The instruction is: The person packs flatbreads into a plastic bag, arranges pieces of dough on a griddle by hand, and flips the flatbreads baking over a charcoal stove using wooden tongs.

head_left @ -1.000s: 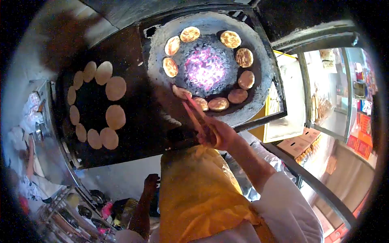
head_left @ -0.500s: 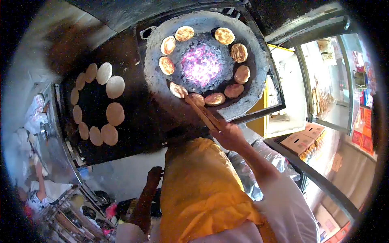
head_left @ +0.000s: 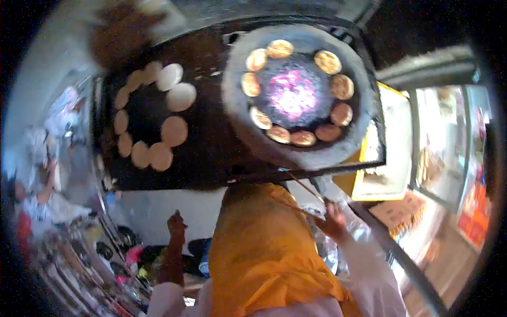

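My right hand (head_left: 334,218) grips a pair of long, thin tongs (head_left: 305,187), held below the oven's front edge with the arms spread apart and no bread between them. Inside the round clay oven (head_left: 239,134), flat round breads (head_left: 303,138) form a ring around glowing coals (head_left: 293,94); several have browned patches. Away from the oven, my left hand (head_left: 177,223) hangs beside my yellow apron (head_left: 259,238), fingers loosely bent and nothing visible in it. Paler dough rounds (head_left: 174,131) lie in a ring on the dark counter (head_left: 206,153) left of the oven.
A yellow-edged white bin (head_left: 383,174) stands right of the oven, with a cardboard egg box (head_left: 397,212) below it. A glass display case (head_left: 441,132) is farther right. Another person (head_left: 50,185) is at the far left, near cluttered shelves. A metal rail crosses the lower right.
My right hand has drawn the tongs back from the breads, out of the oven, toward my body; their arms have spread. My left hand has moved left. The view has shifted left.
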The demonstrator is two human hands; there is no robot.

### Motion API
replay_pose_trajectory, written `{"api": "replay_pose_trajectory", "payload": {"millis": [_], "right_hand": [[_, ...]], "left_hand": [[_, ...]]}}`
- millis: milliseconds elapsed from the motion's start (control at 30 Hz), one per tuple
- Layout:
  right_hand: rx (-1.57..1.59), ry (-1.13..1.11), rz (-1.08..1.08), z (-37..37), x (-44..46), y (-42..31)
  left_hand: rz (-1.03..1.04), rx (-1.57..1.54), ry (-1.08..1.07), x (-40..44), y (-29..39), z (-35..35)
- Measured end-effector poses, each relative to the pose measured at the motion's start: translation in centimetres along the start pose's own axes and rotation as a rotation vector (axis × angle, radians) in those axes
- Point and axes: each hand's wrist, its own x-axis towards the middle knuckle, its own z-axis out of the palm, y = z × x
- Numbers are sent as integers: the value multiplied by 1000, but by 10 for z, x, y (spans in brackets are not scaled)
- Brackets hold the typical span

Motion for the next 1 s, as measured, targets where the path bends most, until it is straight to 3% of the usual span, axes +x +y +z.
{"api": "replay_pose_trajectory", "payload": {"millis": [133, 167, 300, 333, 467, 500, 533, 633, 667, 867, 1000], "right_hand": [[-11, -235, 328, 45, -70, 47], [9, -285, 405, 52, -83, 51], [130, -384, 678, 68, -109, 29], [165, -390, 734, 72, -115, 18], [297, -382, 913, 88, -126, -40], [330, -379, 947, 92, -128, -54], [356, -376, 971, 95, -128, -69], [431, -382, 1021, 103, -129, -104], [451, -389, 1034, 106, -130, -113], [559, -394, 1102, 126, -153, -128], [667, -442, 1103, 146, -178, -106]], "left_hand": [[-137, 200, 402, 63, -66, -78], [-95, 356, 476, 94, -116, -93], [-388, -640, 652, 206, -49, -195], [-310, -162, 797, 244, -62, -208], [98, 439, 588, 378, -190, -263], [-149, -152, 478, 351, -51, -281], [-136, -168, 441, 369, -46, -274], [66, 442, 229, 407, -82, -283], [62, 479, 209, 412, -83, -286], [-109, 99, 166, 432, -52, -269], [-341, -275, 178, 391, -3, -266]]}}
